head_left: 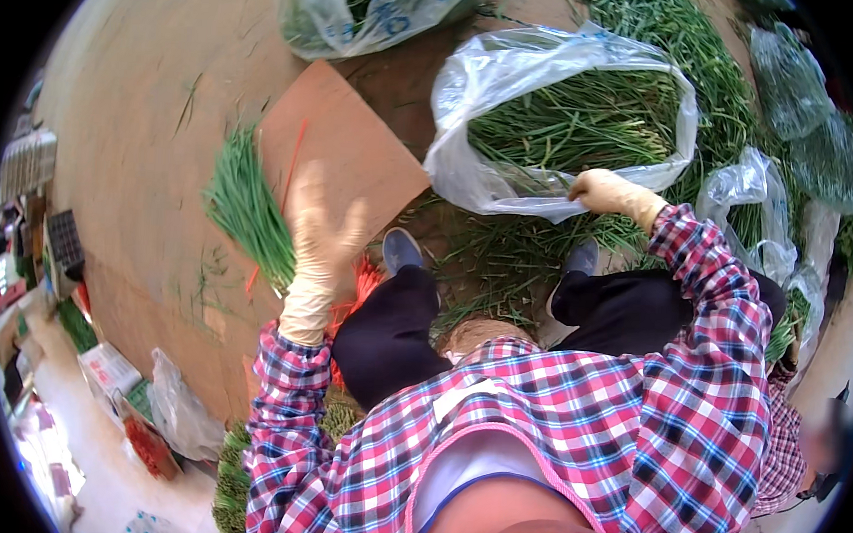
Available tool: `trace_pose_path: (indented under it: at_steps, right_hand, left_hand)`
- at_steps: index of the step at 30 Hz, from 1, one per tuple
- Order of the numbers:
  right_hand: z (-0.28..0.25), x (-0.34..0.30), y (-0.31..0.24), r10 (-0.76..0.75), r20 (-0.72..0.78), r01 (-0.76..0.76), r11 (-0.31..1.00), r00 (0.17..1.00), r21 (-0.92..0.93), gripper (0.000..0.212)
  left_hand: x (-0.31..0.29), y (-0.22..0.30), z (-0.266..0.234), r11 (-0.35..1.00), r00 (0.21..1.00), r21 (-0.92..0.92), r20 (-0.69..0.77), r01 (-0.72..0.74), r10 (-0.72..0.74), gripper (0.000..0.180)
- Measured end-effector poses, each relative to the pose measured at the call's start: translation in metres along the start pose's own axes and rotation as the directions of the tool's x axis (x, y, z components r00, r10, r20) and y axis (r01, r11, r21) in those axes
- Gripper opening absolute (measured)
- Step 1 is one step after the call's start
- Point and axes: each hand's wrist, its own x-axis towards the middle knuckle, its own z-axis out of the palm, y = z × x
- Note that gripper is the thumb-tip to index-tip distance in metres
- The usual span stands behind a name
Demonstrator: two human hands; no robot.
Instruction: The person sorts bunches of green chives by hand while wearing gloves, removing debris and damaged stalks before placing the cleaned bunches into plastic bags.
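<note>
My left hand [324, 232], in a cream glove, is raised with its fingers spread and nothing in them. Just left of it lies a bundle of long thin green leaves like chives [248, 204], partly over a brown square board [351, 132]. A thin red strip [295, 153] lies along the board beside the bundle. My right hand [609, 194], gloved too, is closed on the near rim of a clear plastic bag [451, 157]. The bag gapes wide and holds a heap of green leafy stalks [574, 125].
Loose green stalks [504, 261] cover the floor between my shoes. Red strips [360, 282] lie by my left knee. Another filled plastic bag [361, 36] stands at the far edge, a large green heap [666, 23] and more bags [793, 78] at the right. Someone's checked sleeve [782, 444] shows at lower right.
</note>
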Motion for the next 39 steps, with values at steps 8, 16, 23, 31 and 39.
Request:
trace_pose_path:
  at_steps: [8, 16, 23, 31, 39]
  right_hand:
    - [0.062, 0.003, 0.021, 0.007, -0.320, -0.104, 0.951, 0.947, -0.290, 0.031]
    - [0.081, -0.039, -0.001, 0.492, -0.518, -0.388, 0.871, 0.700, 0.303, 0.035]
    - [0.069, 0.025, -0.039, 0.604, -0.596, 0.565, 0.273, 0.530, 0.779, 0.029]
    - [0.103, 0.030, -0.052, 0.646, -0.567, 0.451, 0.359, 0.512, 0.817, 0.037]
    - [0.093, 0.030, -0.063, 0.616, -0.606, 0.421, 0.438, 0.503, 0.794, 0.035]
  left_hand:
    - [0.062, 0.051, 0.086, 0.928, 0.731, -0.233, 0.572, -0.291, 0.373, 0.045]
    - [0.116, 0.020, 0.116, 0.969, 0.815, 0.048, 0.552, -0.243, 0.177, 0.049]
    - [0.115, 0.064, 0.217, 0.948, 0.909, -0.190, 0.289, -0.253, 0.301, 0.044]
    - [0.101, 0.076, 0.210, 0.936, 0.885, -0.152, 0.310, -0.316, 0.349, 0.035]
    - [0.071, 0.120, 0.223, 0.940, 0.892, 0.165, 0.398, -0.300, 0.215, 0.120]
